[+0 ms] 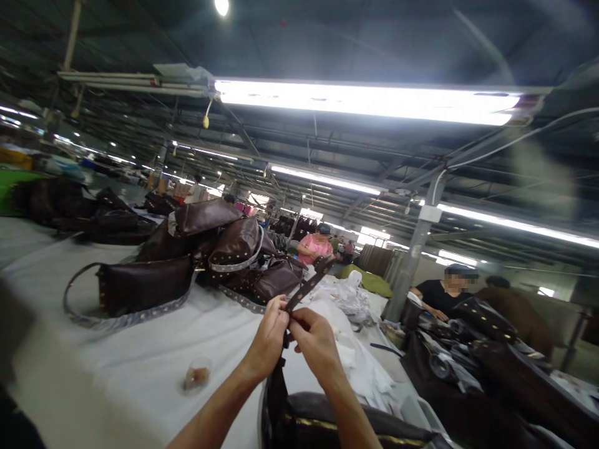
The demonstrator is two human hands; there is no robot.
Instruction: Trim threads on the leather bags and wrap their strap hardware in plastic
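Observation:
Both of my hands meet at a dark brown leather strap [309, 287] dotted with metal studs or eyelets. My left hand [271, 330] pinches the strap from the left side. From the right, the fingers of my right hand [314, 340] are closed on the same strap, close to the left fingertips. The strap's free end sticks up and to the right above my hands. Its lower part runs down to a dark brown handbag [355, 421] with a gold-coloured zip, lying under my forearms. What lies between the fingertips is too small to make out.
Finished-looking brown handbags [145, 284] are piled on the white-covered table [116, 368]. A small clear tub [196, 376] stands left of my arms. White wrapping [346, 299] lies on the right. Co-workers sit beyond, one in pink [311, 248], near a metal post [412, 268].

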